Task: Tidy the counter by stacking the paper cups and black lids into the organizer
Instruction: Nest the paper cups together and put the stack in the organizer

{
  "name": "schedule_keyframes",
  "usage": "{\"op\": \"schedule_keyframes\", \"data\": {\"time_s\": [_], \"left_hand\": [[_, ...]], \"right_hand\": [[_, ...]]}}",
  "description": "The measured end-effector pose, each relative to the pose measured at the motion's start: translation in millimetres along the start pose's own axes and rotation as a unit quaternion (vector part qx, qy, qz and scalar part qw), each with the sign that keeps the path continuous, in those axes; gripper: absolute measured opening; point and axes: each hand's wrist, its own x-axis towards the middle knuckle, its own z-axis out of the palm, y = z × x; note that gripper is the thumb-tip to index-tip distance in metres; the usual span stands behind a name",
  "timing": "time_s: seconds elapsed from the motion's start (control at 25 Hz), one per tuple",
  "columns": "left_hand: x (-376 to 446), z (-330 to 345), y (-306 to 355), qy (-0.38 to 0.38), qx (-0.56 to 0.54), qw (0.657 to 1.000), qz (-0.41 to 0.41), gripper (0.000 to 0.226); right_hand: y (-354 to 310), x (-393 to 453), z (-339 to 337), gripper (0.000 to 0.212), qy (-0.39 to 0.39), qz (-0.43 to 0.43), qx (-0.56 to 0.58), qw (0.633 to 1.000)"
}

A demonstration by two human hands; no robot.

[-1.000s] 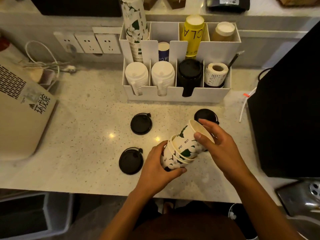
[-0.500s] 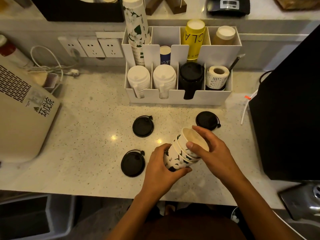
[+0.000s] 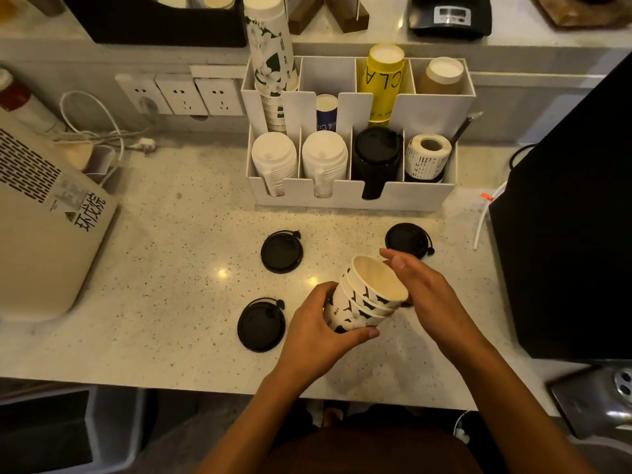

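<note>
A short nested stack of paper cups (image 3: pixel 367 297), white with dark green print, is tilted with its mouth up and to the right. My left hand (image 3: pixel 318 331) grips its base from below. My right hand (image 3: pixel 425 295) holds the rim side. Three black lids lie flat on the counter: one (image 3: pixel 281 251) at centre, one (image 3: pixel 261 325) near my left hand, one (image 3: pixel 407 239) behind my right hand. The white organizer (image 3: pixel 352 196) stands at the back with a tall cup stack (image 3: pixel 272 59) in its rear left slot and black lids (image 3: pixel 376 155) in a front slot.
White lids (image 3: pixel 273 157) fill two front organizer slots, a label roll (image 3: pixel 427 155) the fourth. A beige appliance (image 3: pixel 44 217) sits at left with cables and wall sockets (image 3: pixel 184 95) behind it. A black machine (image 3: pixel 567 234) borders the right. The counter edge runs near me.
The top cup has been pushed deeper into the stack, which is now shorter. Both hands stay on it and have shifted slightly toward the counter's middle.
</note>
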Motion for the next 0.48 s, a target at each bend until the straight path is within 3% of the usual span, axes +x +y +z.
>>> {"op": "schedule_keyframes", "data": {"time_s": [0.28, 0.36, 0.48], "left_hand": [[0, 11, 5, 0.007, 0.0, 1.0, 0.03, 0.075], [2, 14, 4, 0.041, 0.004, 0.999, 0.032, 0.076], [7, 24, -1, 0.065, -0.012, 0.998, 0.023, 0.073]], "right_hand": [[-6, 3, 17, 0.042, -0.001, -0.057, -0.052, 0.997], [-8, 5, 24, 0.041, 0.01, -0.085, -0.119, 0.989], [-11, 9, 41, 0.063, 0.033, -0.149, -0.298, 0.942]]}}
